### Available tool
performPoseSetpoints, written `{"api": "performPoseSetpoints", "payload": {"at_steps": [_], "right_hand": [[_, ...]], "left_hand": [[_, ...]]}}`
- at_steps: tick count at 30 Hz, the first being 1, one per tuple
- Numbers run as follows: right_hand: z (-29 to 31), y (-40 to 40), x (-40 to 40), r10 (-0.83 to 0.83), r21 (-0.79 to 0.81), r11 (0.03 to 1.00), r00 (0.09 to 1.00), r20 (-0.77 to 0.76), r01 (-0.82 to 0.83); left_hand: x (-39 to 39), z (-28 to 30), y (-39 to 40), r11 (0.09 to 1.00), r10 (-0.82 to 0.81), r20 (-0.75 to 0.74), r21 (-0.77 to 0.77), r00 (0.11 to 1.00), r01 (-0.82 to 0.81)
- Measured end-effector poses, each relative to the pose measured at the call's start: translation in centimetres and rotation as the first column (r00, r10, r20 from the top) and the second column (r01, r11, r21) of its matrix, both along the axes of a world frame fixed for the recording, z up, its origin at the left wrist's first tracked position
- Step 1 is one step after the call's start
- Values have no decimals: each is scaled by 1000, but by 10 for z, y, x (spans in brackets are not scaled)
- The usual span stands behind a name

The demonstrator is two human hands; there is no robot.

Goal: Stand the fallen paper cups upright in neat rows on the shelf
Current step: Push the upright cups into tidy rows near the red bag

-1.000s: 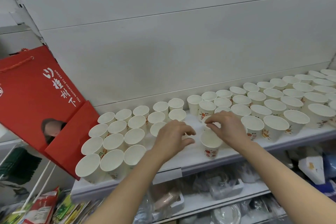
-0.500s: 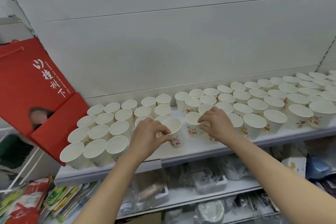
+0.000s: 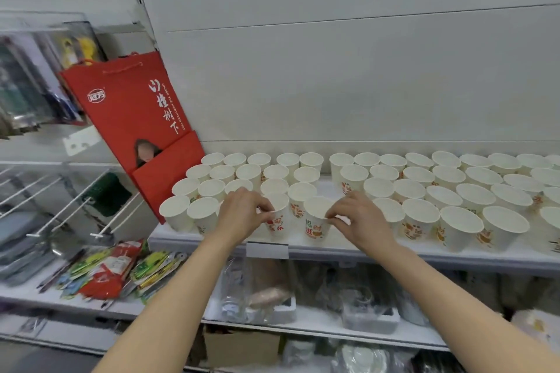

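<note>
a single head-worn wide-angle camera looked forward and down from close range at the white metal shelf (image 3: pixel 348 247) of upright white paper cups (image 3: pixel 421 216), both forearms entering from below.

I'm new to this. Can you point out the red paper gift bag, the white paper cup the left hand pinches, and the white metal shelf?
red paper gift bag (image 3: pixel 127 106), head view, front face.
white paper cup (image 3: pixel 277 222), head view, printed side.
white metal shelf (image 3: pixel 348 247), head view, front edge.
</note>
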State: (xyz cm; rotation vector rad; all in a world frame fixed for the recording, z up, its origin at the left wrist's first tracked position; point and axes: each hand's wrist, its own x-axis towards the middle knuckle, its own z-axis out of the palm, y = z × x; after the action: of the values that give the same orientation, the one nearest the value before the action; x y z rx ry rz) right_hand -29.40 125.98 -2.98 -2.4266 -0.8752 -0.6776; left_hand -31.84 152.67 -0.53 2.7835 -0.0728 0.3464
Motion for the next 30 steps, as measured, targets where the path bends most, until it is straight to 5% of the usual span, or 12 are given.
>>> {"api": "performPoseSetpoints", "payload": {"at_steps": [5,10,14,18,23,30], "right_hand": [[-15,31,5,39,-18,999,999,0,-39],[-23,39,4,134,-37,990,991,24,-133],[-12,41,18,11,248,967,968,-251,53],[17,58,55,173,510,822,741,-649,255],[11,77,113,224,518,764,595,-772,385],[-14,91,157,150,525,727,644,-750,443]], "left_hand": [[-1,-6,-3,992,6,8,127,1000,-7],[1,-11,16,994,-91,-3,67,996,91],[27,3,26,978,-194,-139,44,971,201],[75,3,23,981,-163,-270,55,949,184],[115,-10,12,968,-203,-354,71,913,242],[142,-16,8,955,-223,-385,99,895,280]]}}
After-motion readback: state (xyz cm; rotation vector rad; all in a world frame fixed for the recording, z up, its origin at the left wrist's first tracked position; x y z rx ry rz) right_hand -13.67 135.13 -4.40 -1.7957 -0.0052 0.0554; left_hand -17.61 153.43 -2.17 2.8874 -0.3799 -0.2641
